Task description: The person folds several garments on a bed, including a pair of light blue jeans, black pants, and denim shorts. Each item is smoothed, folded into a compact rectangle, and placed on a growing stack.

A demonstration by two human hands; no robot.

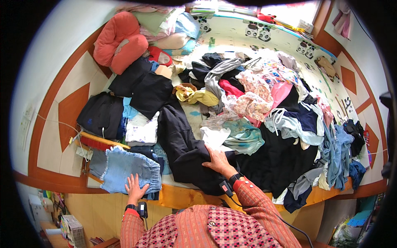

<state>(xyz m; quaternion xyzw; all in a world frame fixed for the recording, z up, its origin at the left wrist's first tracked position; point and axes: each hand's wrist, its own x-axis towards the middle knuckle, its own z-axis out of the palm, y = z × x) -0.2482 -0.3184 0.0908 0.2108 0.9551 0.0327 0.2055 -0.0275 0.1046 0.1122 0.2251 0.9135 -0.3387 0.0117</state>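
Observation:
My left hand (136,187) rests with spread fingers on the light-blue denim shorts (131,169), which lie flat with a frayed hem to the left and an elastic waist to the right. My right hand (218,162) lies on a long black garment (180,133), its thumb and forefinger apart on the cloth. Just beyond its fingertips is a white piece of cloth (215,135), beside a teal patterned garment (244,138). Another large black garment (276,158) spreads to the right of my right hand.
A bed brush (102,140) with red bristles lies beyond the shorts, near a black folded garment (100,114) and a folded white one (142,128). Mixed clothes (251,90) heap up at the back right. A coral cushion (121,43) and pillows stand far left. The wooden bed edge (180,197) runs before me.

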